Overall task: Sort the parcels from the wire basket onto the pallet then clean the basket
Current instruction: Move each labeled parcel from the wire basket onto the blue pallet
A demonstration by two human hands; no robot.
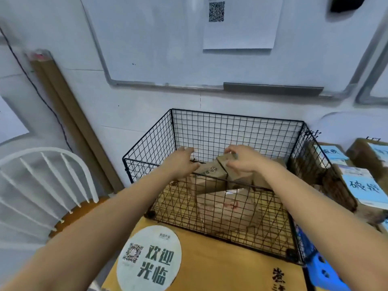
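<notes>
Inside the basket, both your hands reach over the front rim.
- Right hand: fingers curled round a small box, thumb on its near face. The box is tilted and sits on top of the pile.
- Left hand: fingers straight and released, holding nothing. It is just left of a stamped box; I cannot tell if they touch. The dark round stamp is too blurred to read.
- Large box lies flat at the bottom and bears a red mark, unreadable.
- The basket stands on a table.
- Round sticker on the table: "欢迎光临", with a QR code at its left.
- Black print at the table's edge begins "煮"; the rest is cut off.
- Sheet on the wall carries a QR code.
- Blue label right of the basket has handwritten characters, blurred.
- White chair stands at left.
</notes>
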